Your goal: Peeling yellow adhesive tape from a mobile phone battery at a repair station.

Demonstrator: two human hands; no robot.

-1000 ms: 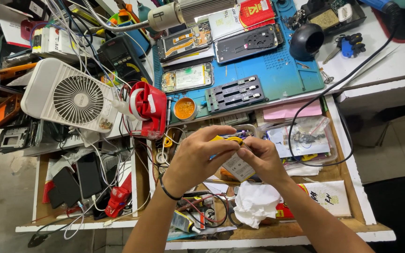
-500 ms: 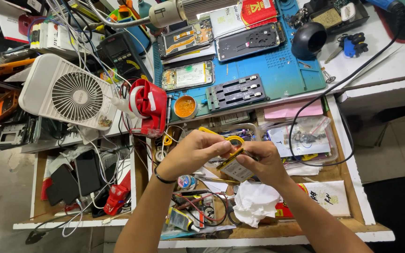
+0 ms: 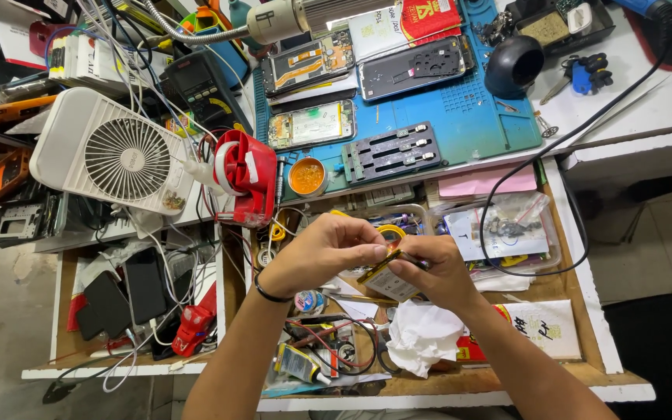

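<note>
1. My left hand point(image 3: 322, 253) is curled, and its fingertips pinch the top end of a small flat battery point(image 3: 386, 280). A black band sits on that wrist.
2. My right hand point(image 3: 439, 272) is curled too. Its thumb and fingers pinch the same battery from the other side, lower down.
3. The battery sits right between my two hands, and both touch it. Its long side runs on a slant, from low near my right palm up toward my left fingertips. Neither hand is nearer; they share it.
4. Just behind my fingers is a roll of yellow tape point(image 3: 390, 232), close but I cannot tell if it touches.
5. Below my right hand lies a crumpled white tissue point(image 3: 421, 336), near but apart.
6. Below my left wrist is a tangle of red and black wires point(image 3: 328, 338).
7. Farther past my left hand stand a small orange tin point(image 3: 306, 176) and a red tool point(image 3: 244, 175).
8. Well beyond both hands lies the blue mat point(image 3: 476, 109) with phone parts on it.
</note>
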